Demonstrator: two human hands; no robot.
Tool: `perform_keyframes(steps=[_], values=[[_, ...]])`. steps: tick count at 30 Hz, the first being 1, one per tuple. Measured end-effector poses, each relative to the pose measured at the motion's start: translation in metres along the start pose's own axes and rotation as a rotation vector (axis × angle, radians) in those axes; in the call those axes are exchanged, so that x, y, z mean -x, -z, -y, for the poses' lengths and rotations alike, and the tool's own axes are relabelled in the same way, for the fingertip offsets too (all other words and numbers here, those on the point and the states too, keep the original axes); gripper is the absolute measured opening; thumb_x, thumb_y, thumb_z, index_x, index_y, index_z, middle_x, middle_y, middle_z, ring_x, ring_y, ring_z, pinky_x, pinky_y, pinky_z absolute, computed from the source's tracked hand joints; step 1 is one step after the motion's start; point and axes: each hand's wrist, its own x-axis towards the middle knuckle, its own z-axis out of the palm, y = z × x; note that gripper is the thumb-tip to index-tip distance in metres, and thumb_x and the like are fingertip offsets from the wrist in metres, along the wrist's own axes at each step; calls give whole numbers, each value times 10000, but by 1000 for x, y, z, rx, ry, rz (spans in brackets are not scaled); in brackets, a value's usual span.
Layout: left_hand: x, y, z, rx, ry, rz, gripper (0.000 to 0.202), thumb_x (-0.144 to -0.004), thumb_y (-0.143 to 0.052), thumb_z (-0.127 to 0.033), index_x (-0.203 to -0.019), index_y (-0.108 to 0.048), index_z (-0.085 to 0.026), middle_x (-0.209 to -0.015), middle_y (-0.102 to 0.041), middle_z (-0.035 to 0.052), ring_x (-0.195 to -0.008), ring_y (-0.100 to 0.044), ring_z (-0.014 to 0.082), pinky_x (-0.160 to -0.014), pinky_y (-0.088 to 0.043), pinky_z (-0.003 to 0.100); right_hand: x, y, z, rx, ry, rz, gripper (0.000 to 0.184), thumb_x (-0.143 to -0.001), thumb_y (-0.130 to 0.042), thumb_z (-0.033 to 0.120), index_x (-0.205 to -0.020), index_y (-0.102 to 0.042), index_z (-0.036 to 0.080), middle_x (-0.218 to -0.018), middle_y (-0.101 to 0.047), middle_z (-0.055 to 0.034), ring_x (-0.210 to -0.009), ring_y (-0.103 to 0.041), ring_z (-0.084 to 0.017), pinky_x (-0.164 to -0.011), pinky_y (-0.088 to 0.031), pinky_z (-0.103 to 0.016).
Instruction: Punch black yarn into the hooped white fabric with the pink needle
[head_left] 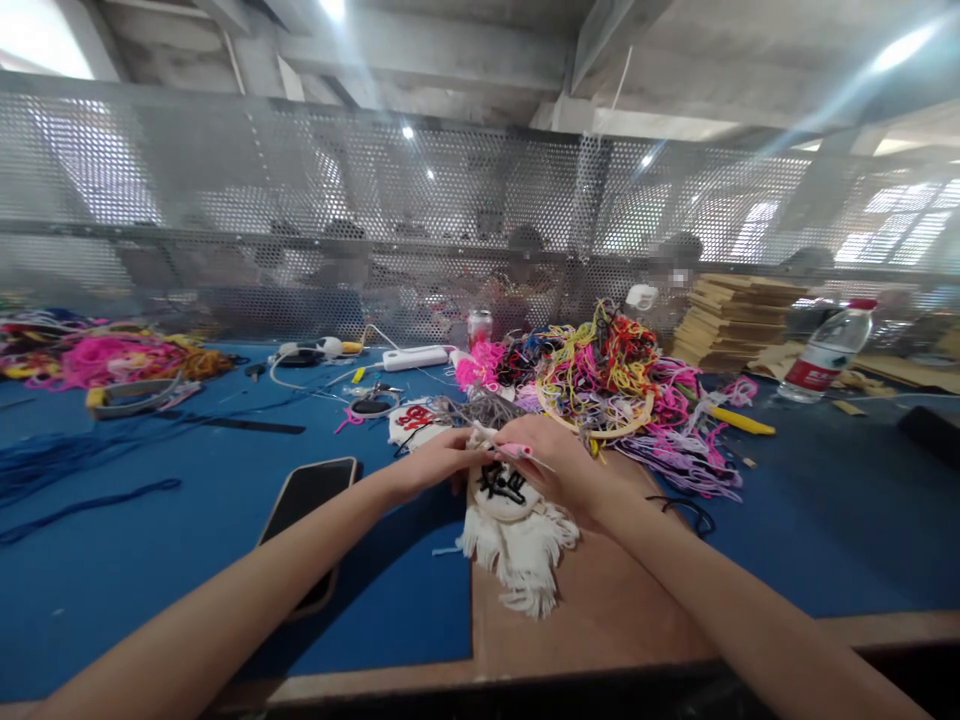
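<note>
A round white embroidery piece [508, 497] with thick black stitching lies in front of me, its frayed white cloth edge [529, 565] hanging toward the table's front. My left hand [442, 462] grips its upper left side, with some fingers hidden beneath. My right hand [556, 458] is closed around a pink pen-shaped tool [516, 451], perhaps a punch needle, just above the far edge of the piece. The tool's far end is partly covered by the fingers. Beyond the left hand sits another round white piece [417, 424] with red stitching.
Tangled colored yarn [600, 370] heaps behind the hands, with a wooden hoop [600, 430] in it. A phone [311, 500] lies left, blue yarn [52, 465] farther left. A yellow-handled cutter [741, 420], water bottle [829, 350] and stacked brown paper [731, 325] are right. A perforated metal screen [465, 190] stands behind.
</note>
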Motion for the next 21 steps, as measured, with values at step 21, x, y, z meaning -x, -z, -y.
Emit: perform_keyframes(steps=[21], values=[[-4,-2,3,70,55,-87,264,-685,-596,-244,-920,-589,-124,-573,-564,-16,-449,-531,112,-410,-451,228,5,-2,1,-202,-278,-166,166,-888,-372,274,-906,-512,187,-879,-616,-53,-795,-586,-179,-716,-433,-288]])
